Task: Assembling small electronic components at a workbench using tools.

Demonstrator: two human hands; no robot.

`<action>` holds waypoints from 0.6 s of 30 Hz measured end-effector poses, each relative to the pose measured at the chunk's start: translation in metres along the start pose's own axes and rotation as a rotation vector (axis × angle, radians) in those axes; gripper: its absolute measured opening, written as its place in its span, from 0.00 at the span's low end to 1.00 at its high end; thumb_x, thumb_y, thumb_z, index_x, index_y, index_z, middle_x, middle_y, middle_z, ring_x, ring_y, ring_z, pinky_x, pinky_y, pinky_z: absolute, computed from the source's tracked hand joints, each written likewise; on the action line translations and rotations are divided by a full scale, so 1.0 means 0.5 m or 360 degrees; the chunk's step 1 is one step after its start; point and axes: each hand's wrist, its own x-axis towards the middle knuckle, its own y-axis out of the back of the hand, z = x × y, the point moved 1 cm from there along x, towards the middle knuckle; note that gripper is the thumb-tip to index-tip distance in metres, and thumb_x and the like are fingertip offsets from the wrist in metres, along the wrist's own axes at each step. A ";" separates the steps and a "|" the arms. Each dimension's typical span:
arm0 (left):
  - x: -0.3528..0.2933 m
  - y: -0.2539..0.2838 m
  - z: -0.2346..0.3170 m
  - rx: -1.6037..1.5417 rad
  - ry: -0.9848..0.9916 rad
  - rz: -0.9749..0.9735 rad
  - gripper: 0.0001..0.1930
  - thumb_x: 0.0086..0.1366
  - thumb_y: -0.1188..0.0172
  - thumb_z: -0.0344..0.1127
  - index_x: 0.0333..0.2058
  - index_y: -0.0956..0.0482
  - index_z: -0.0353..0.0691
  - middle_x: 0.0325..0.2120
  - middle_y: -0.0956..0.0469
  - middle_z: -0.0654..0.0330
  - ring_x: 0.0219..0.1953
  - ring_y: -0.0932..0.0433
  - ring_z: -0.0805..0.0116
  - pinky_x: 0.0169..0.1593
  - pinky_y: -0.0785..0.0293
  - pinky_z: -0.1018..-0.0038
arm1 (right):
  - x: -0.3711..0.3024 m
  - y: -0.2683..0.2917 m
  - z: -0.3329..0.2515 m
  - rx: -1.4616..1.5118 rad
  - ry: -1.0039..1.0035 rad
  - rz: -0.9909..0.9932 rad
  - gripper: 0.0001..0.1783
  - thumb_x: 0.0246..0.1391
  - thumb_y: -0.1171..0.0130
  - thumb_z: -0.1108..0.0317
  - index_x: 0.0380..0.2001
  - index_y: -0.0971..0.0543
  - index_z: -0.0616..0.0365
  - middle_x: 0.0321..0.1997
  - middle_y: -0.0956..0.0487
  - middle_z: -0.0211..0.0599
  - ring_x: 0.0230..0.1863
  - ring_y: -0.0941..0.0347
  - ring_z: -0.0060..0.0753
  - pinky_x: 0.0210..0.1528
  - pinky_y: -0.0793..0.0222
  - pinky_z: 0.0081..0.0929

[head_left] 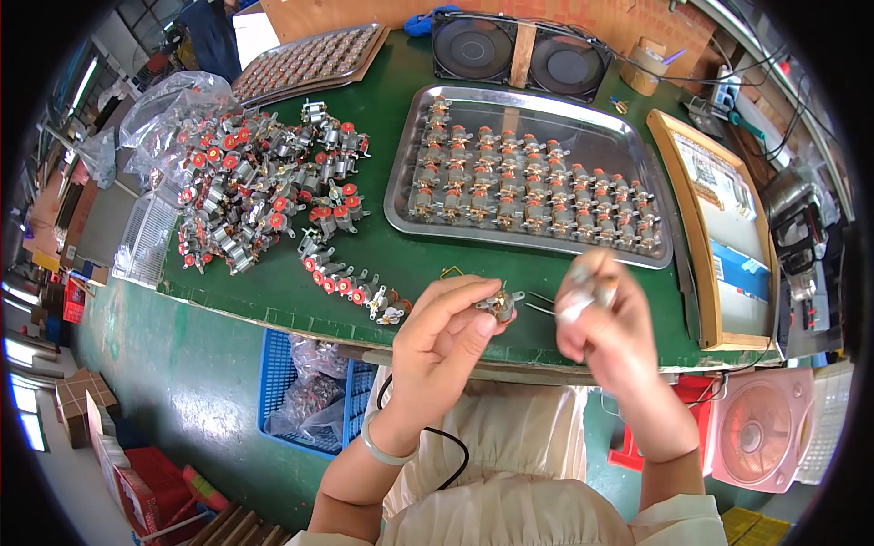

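Note:
My left hand pinches a small metal motor with side lugs between thumb and fingertips, above the table's near edge. To its right, my right hand is raised with the fingers curled closed. Motion blurs it; something small and silvery-orange shows among the fingers, but its kind cannot be made out. White wrapping covers one of its digits. Slim metal tweezers point left beside that hand; whether it touches them is unclear. A curved row of similar motors with red discs ends near my left hand.
A metal tray holds rows of upright motors. At the left a heap of motors spills from a clear bag. Twin black fans stand behind the tray, a wooden-framed case right. A blue crate sits below the green table.

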 end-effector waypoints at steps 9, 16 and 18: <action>0.001 -0.010 0.026 -0.0622 0.0602 -0.0026 0.16 0.65 0.54 0.33 0.48 0.33 0.30 0.36 0.25 0.50 0.34 0.21 0.57 0.37 0.21 0.71 | -0.004 -0.019 0.048 0.0395 -0.0054 0.0001 0.09 0.51 0.44 0.72 0.36 0.28 0.63 0.20 0.32 0.24 0.16 0.43 0.10 0.15 0.48 0.13; -0.001 -0.008 0.024 -0.0747 0.0627 -0.0128 0.16 0.64 0.52 0.34 0.48 0.32 0.31 0.37 0.25 0.51 0.36 0.21 0.62 0.39 0.21 0.71 | -0.009 -0.027 0.059 0.0354 0.0060 0.0064 0.08 0.50 0.45 0.75 0.35 0.28 0.64 0.21 0.30 0.26 0.16 0.42 0.11 0.14 0.47 0.14; 0.000 -0.009 0.024 -0.0745 0.0625 -0.0133 0.16 0.64 0.52 0.34 0.48 0.31 0.31 0.37 0.25 0.51 0.35 0.21 0.62 0.39 0.21 0.71 | -0.009 -0.022 0.057 0.0394 0.0096 0.0013 0.08 0.50 0.45 0.75 0.36 0.28 0.65 0.21 0.29 0.26 0.16 0.42 0.11 0.14 0.46 0.14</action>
